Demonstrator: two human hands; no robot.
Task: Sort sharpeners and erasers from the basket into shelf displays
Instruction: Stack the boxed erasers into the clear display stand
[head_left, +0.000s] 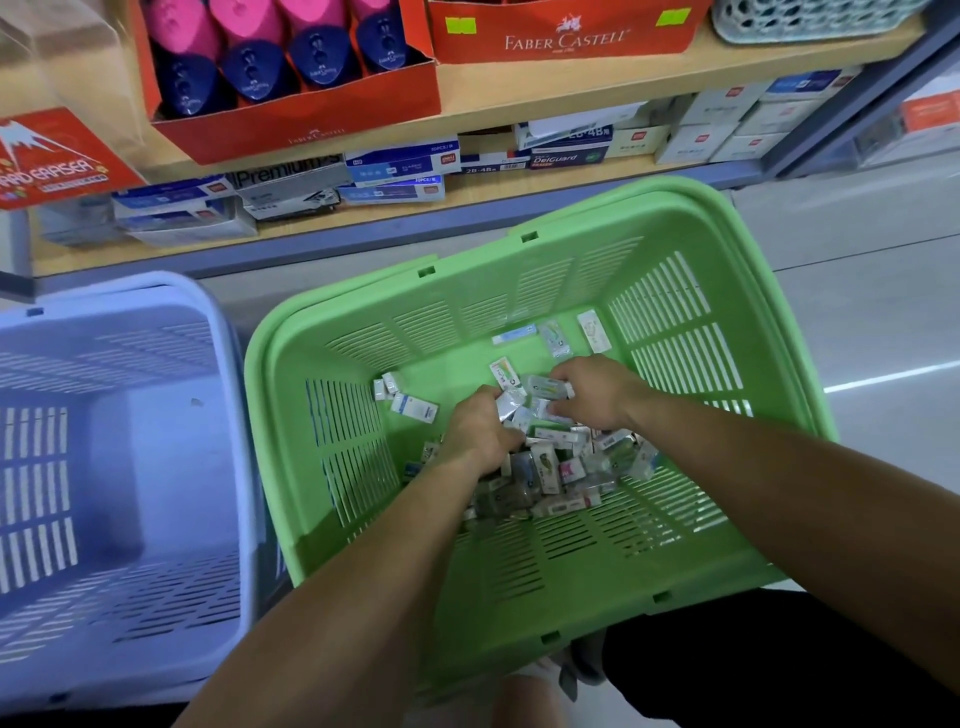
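Observation:
A green plastic basket stands on the floor with a pile of small wrapped erasers on its bottom. Both my hands reach down into it. My left hand has its fingers curled round several wrapped erasers at the pile's top. My right hand grips another wrapped eraser right beside the left hand. A few loose erasers lie apart at the left and along the far wall. An orange display box holds pink and blue sharpeners on the shelf above.
A pale blue basket stands to the left, touching the green one. The lower shelf carries stacked boxes of erasers. An orange Faber-Castell box and a red eraser box sit on the upper shelf. Grey floor lies to the right.

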